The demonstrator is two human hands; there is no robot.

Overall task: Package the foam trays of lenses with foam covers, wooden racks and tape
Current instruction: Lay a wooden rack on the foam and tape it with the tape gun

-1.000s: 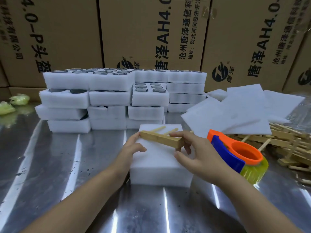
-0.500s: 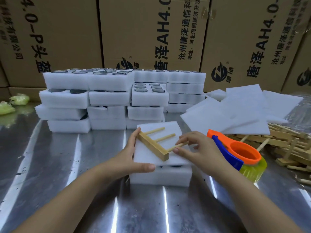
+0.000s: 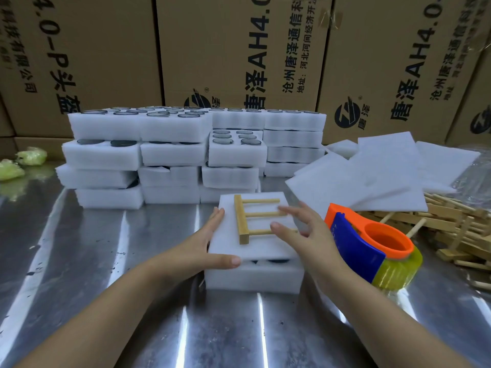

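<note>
**Position.** The foam tray sits on the steel worktop, in front of the person. The foam cover lies on it, slightly raised at the near edge, where dark lenses show. The wooden rack lies flat on the cover.

**Grip.** The left hand has straight fingers along the cover's left edge and its thumb pressed on the near corner. The right hand is spread flat over the rack's dowels. Neither grip is closed round anything.

**Handling, as judged.**
- The foam is light and soft and would dent under hard fingers.
- The cover is thin and may slide.
- The rack is stiff and loose.
- The lenses are fragile.
- The stack is best held by the tray's side walls with flat palms while the rack is pressed down.

The tape dispenser is just beside the right hand.
</note>
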